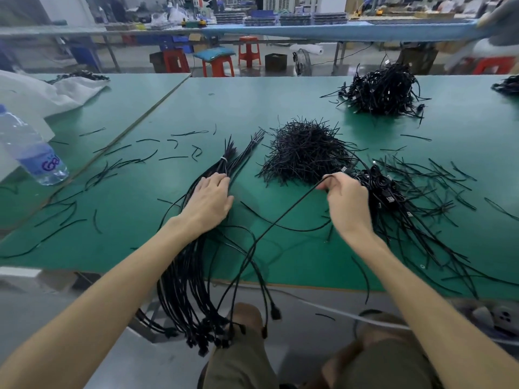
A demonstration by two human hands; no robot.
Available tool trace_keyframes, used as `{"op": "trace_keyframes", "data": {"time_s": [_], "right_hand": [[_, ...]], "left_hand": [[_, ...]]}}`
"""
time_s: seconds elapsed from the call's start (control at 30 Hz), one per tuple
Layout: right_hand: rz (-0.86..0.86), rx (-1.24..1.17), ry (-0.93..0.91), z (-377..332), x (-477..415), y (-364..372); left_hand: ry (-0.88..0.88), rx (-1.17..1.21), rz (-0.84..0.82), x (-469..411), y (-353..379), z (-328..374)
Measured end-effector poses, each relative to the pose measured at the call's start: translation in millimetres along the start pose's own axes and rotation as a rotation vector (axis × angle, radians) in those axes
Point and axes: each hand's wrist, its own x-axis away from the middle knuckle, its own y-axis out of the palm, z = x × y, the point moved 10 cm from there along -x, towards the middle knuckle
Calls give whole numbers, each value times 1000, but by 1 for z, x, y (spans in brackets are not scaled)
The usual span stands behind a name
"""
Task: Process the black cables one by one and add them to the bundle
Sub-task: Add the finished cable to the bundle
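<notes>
Two hands are working well apart on the green mat (252,108). The left hand (209,199) is lying flat with straight fingers, pressing on the bundle (193,276) just below its white tie (223,160). The right hand (346,202) is pinching a single cable (280,220) between thumb and curled fingers. That cable is bending at the pinch and running down-left in a thin line over the near edge. Its lower end is getting lost among the bundle's plugs.

Bundle: smooth, round, matte black cords. They are gathering tight at the tie, fanning into stiff tips beyond it, and widening toward the near edge. There they are draping over, with blocky plugs dangling in a cluster above the person's knee.

The loose cable pile (384,192) is sitting just right of the right hand, tangled, with rectangular plugs showing. A bristly mound of short strands (303,155) is sitting beyond and between the hands. A farther heap (382,91) is standing toward the far right.

Short black offcuts are lying scattered left and right. Bare mat is showing between the forearms and beyond the mound. A seam between tabletops is running diagonally at left. A clear water bottle (31,147) is appearing tilted there, beside a crumpled white sheet (42,91).
</notes>
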Motion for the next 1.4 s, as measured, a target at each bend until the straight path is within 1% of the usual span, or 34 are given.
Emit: {"op": "trace_keyframes", "data": {"time_s": [0.03, 0.1, 0.13, 0.23, 0.3, 0.37, 0.47, 0.53, 0.6, 0.63, 0.7, 0.73, 0.77, 0.8, 0.87, 0.9, 0.93, 0.97, 1.07, 1.1, 1.13, 1.2, 1.27, 1.3, 1.33, 1.4], "right_hand": [[7, 7, 19, 2, -6, -6], [-17, 6, 26, 2, -12, -8], [-29, -11, 23, 1, -12, -7], [-20, -98, 57, 1, -8, -4], [-7, -135, 96, 4, -5, -3], [-47, -134, 113, 7, 1, 1], [-178, -49, 82, 8, 11, 14], [-184, -3, 56, 4, 15, 14], [-138, 71, -43, -11, 18, 8], [-99, 143, -142, -25, 21, 3], [-30, 326, -420, -62, 32, 0], [-33, 399, -535, -75, 37, 4], [-78, 442, -607, -84, 42, 13], [-151, 461, -632, -88, 44, 23], [-281, 471, -576, -80, 43, 35], [-306, 468, -515, -73, 40, 35], [-290, 441, -445, -65, 34, 30], [-237, 384, -376, -57, 27, 20], [-39, 197, -178, -29, 7, -17], [-8, 151, -107, -17, 2, -24], [-10, 124, -53, -7, -3, -27], [-112, 132, -8, 6, -5, -19], [-237, 216, -8, 10, 2, 0], [-266, 295, -46, 7, 7, 7], [-260, 372, -112, 0, 12, 11], [-183, 461, -297, -27, 24, 15]], "left_hand": [[57, 52, 21, 8, -9, 13], [158, 258, 7, 24, -23, 44], [199, 387, -43, 31, -27, 61], [268, 764, -320, 51, -26, 109], [298, 855, -397, 58, -29, 124], [258, 910, -382, 56, -34, 123], [157, 1078, -282, 46, -45, 113], [96, 1176, -205, 37, -54, 105], [72, 1170, -191, 29, -57, 103], [75, 1145, -214, 28, -56, 104], [96, 1110, -281, 29, -50, 112], [111, 1111, -306, 30, -47, 116], [125, 1117, -319, 31, -45, 120], [133, 1122, -322, 31, -43, 122], [110, 1116, -327, 33, -37, 120], [84, 1119, -344, 34, -33, 117], [59, 1131, -378, 36, -28, 113], [46, 1147, -433, 40, -23, 108], [83, 1130, -682, 59, -10, 99], [98, 1112, -739, 65, -6, 95], [101, 1104, -759, 68, -4, 91], [69, 1135, -709, 65, -2, 81], [35, 1151, -583, 55, -5, 73], [29, 1126, -512, 50, -7, 70], [34, 1079, -454, 45, -10, 69], [75, 978, -415, 40, -12, 73]]}}
